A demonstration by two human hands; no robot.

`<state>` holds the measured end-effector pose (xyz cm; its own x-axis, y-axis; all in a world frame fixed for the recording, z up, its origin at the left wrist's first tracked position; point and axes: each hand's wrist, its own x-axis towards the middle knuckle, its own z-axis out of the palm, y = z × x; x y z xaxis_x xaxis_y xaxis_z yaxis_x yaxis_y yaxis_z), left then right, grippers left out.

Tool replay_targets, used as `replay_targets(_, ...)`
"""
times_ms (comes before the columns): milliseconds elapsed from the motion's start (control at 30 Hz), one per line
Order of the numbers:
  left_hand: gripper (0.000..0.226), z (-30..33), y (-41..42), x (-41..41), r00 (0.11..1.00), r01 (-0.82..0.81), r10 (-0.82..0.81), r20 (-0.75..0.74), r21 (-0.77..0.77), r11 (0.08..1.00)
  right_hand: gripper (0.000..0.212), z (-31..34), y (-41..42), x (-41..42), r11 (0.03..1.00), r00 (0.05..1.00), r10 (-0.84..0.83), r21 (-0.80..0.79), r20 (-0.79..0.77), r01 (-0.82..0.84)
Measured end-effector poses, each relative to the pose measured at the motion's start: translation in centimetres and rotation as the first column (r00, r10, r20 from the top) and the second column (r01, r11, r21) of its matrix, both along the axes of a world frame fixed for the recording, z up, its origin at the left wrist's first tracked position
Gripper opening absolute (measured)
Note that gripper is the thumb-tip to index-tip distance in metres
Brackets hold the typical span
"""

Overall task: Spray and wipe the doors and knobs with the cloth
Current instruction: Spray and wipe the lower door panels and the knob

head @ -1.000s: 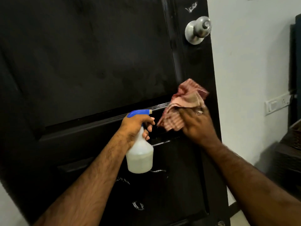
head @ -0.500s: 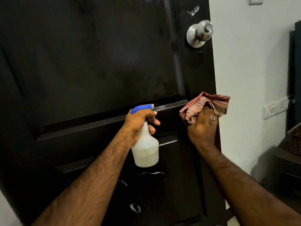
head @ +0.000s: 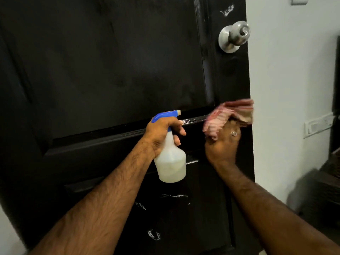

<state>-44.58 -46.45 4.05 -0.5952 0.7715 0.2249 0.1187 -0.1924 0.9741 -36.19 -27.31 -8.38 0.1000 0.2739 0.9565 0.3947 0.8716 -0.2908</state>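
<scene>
A black panelled door (head: pixel 114 67) fills most of the view, with a round silver knob (head: pixel 234 36) high on its right side. My left hand (head: pixel 163 134) grips the neck of a white spray bottle (head: pixel 171 161) with a blue trigger head, held in front of the door's middle rail. My right hand (head: pixel 222 142) holds a crumpled red-striped cloth (head: pixel 228 115) against the door near its right edge, below the knob. The cloth is blurred by motion. White scuff marks show on the lower panel and above the knob.
A white wall (head: pixel 287 80) runs to the right of the door, carrying a switch plate (head: pixel 318 125). Dark furniture (head: pixel 329 181) stands at the far right, low down.
My right hand has swept the cloth from the middle rail out to the door's right edge and a little lower. My left hand and the bottle have held roughly still.
</scene>
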Motion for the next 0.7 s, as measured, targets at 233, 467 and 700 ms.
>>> replay_targets(233,0.012,-0.3,-1.4,-1.6,1.0,-0.02,0.02,0.007,-0.008,1.0,0.051,2.0,1.9,2.2,0.971,0.968,-0.054,0.238,0.245,-0.007)
replay_targets(467,0.009,-0.4,-2.6,-2.5,0.999,-0.038,0.038,0.013,-0.014,0.999,0.046,2.0,-0.7,1.9,0.94,0.928,-0.072,0.337,0.365,-0.059)
replay_targets(700,0.009,-2.4,-3.1,-2.6,0.999,0.042,-0.042,0.011,-0.043,0.998,0.055,-2.6,0.8,2.9,0.991,0.987,-0.002,-0.13,0.161,0.023)
